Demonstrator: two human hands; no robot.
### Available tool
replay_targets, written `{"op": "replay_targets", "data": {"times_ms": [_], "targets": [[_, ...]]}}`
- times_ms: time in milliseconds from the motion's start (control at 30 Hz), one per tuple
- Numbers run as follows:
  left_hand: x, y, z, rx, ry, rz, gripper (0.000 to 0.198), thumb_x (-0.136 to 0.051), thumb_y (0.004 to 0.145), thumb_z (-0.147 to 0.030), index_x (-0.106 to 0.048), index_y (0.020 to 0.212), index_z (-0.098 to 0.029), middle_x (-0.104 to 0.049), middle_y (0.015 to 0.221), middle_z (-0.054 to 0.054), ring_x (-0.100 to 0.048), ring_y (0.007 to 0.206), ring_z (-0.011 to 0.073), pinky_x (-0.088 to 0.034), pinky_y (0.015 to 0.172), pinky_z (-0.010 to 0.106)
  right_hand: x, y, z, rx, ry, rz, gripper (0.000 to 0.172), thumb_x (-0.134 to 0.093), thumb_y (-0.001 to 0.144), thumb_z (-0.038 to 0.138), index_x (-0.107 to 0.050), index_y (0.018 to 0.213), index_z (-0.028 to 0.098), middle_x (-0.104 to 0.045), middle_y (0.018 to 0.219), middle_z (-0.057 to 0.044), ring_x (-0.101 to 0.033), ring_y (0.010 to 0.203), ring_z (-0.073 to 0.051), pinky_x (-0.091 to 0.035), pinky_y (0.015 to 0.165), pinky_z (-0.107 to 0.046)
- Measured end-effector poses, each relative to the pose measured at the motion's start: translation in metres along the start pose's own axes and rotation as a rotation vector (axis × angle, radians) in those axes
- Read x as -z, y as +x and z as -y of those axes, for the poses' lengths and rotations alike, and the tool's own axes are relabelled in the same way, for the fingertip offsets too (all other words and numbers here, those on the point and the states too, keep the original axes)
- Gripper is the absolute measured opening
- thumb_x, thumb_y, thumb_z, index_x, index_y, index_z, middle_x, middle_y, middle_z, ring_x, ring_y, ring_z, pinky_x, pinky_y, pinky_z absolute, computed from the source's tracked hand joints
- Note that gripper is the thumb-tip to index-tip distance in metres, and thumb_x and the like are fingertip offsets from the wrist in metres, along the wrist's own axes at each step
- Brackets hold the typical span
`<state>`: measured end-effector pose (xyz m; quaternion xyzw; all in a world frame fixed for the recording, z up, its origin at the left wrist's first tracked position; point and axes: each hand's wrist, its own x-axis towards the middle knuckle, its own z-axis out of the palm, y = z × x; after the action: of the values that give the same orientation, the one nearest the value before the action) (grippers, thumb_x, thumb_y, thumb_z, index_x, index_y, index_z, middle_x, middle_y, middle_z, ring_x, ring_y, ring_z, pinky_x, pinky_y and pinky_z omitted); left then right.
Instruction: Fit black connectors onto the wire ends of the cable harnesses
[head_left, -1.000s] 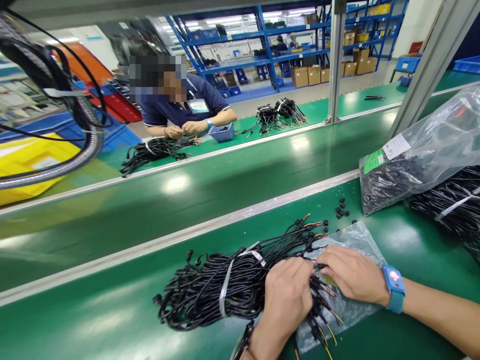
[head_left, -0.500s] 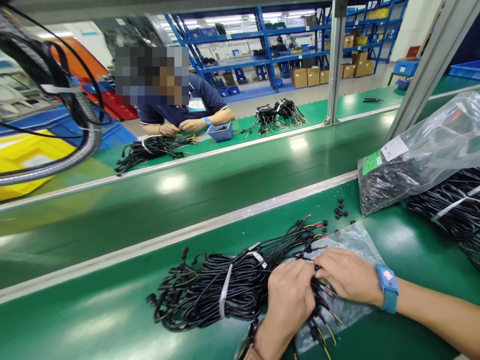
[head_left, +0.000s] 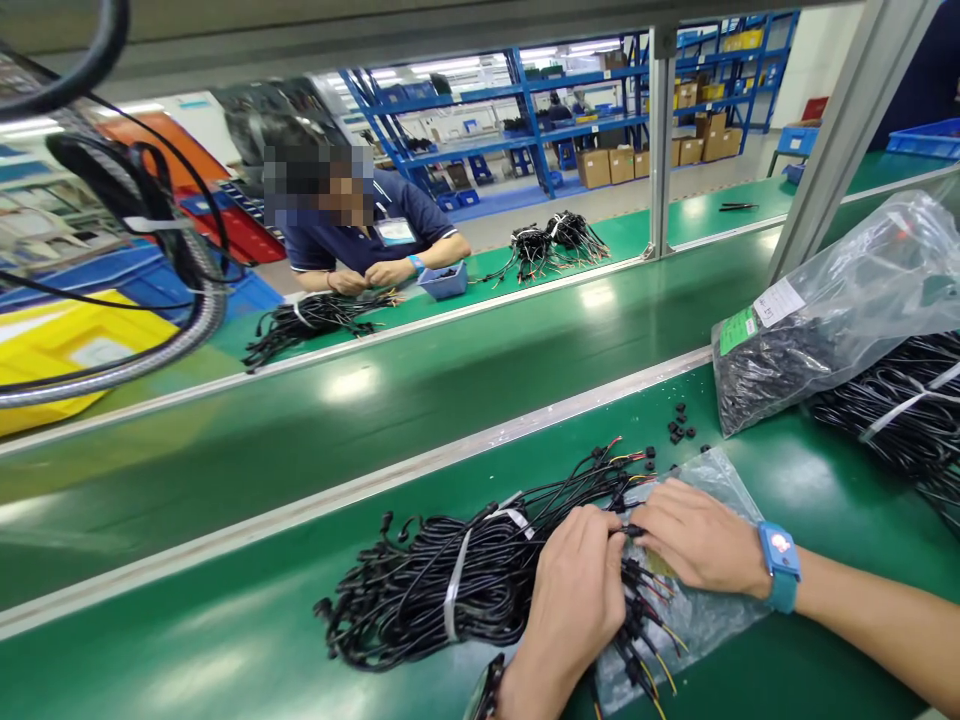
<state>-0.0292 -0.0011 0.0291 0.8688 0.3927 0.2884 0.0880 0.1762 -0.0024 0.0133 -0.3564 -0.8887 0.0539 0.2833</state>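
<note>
A bundle of black cables (head_left: 420, 590), tied with a white band, lies on the green bench with its coloured wire ends fanned to the right. Over those ends, my left hand (head_left: 577, 580) pinches one black cable. My right hand (head_left: 697, 540), wearing a blue wrist strap, closes on a small black piece at that same cable, right by the left fingertips; the fingers partly hide it. Beneath both hands is a clear plastic bag (head_left: 712, 620). Several small black nuts (head_left: 679, 425) are scattered just beyond the right hand.
To the right a clear bag of black parts (head_left: 787, 350) leans by another tied cable bundle (head_left: 900, 400). Metal rails (head_left: 525, 425) edge the green belt. Across it a co-worker (head_left: 375, 230) handles cables beside a small blue bin (head_left: 444, 280). A metal post (head_left: 840, 150) rises at right.
The view has shifted slightly. My left hand has turned a little, its fingers straighter along the cable. Both hands stay close together at the same cable.
</note>
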Motion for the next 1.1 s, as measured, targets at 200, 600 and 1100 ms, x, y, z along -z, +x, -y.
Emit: {"op": "replay_targets", "data": {"times_ms": [200, 600, 1100], "targets": [[0.0, 0.0, 0.003, 0.015, -0.052, 0.016, 0.018, -0.042, 0.097, -0.008, -0.048, 0.087, -0.021, -0.056, 0.079, 0.001, -0.054, 0.071, 0.0161, -0.044, 0.065, 0.029, -0.001, 0.0, 0.0, -0.013, 0.037, -0.008, 0.022, -0.038, 0.106, 0.022, -0.058, 0.106, 0.014, -0.06, 0.087, -0.007, -0.049, 0.081, -0.022, -0.041, 0.075, -0.036], [-0.012, -0.007, 0.003, 0.029, 0.024, -0.068, 0.022, -0.043, 0.093, -0.005, -0.047, 0.078, -0.022, -0.056, 0.068, -0.001, -0.054, 0.061, 0.0143, -0.039, 0.058, 0.027, -0.003, 0.005, 0.008, -0.124, 0.234, -0.027, 0.026, -0.041, 0.105, 0.029, -0.057, 0.087, 0.017, -0.055, 0.075, -0.002, -0.046, 0.078, -0.02, -0.03, 0.075, -0.036], [-0.008, -0.002, 0.005, 0.029, 0.009, -0.097, 0.02, -0.045, 0.096, -0.008, -0.049, 0.081, -0.021, -0.058, 0.069, -0.002, -0.056, 0.062, 0.014, -0.042, 0.059, 0.027, 0.003, 0.003, 0.004, -0.13, 0.206, -0.045, 0.019, -0.047, 0.106, 0.032, -0.059, 0.107, 0.018, -0.066, 0.092, -0.006, -0.052, 0.09, -0.022, -0.031, 0.08, -0.039]]}}
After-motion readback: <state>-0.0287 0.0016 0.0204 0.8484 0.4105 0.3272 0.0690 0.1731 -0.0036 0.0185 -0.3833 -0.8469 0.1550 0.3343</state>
